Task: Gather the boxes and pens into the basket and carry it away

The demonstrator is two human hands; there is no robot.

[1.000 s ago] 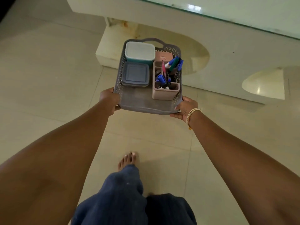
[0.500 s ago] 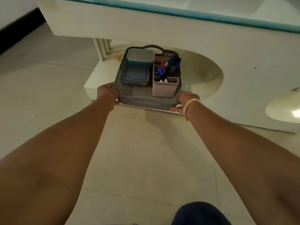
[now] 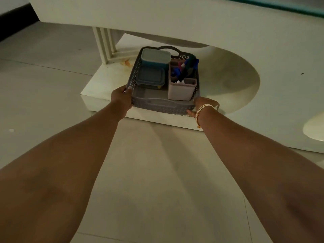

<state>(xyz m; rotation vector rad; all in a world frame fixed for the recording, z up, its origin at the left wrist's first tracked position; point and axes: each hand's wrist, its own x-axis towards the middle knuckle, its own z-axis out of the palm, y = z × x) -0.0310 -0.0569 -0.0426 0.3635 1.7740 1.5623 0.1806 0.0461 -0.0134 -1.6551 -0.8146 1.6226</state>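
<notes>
A grey perforated basket (image 3: 157,104) sits low over the white base slab (image 3: 105,81) under the table. Inside it stand a tall teal box with a pale lid (image 3: 155,57), a flat blue-grey lidded box (image 3: 150,77) in front of that, and a pinkish pen holder (image 3: 181,91) with several pens (image 3: 188,67). My left hand (image 3: 121,99) grips the basket's near left corner, thumb over the rim. My right hand (image 3: 204,106) grips the near right corner, fingers partly hidden behind the basket wall.
The white table top (image 3: 175,18) overhangs the basket closely. A ribbed white leg (image 3: 105,44) rises at the slab's back left. A curved white panel (image 3: 236,79) stands to the right. Pale floor tiles (image 3: 43,85) spread to the left and toward me.
The basket went from waist height out in front of the table down and forward, under the table top, onto or just above the base slab. Both hands kept their hold.
</notes>
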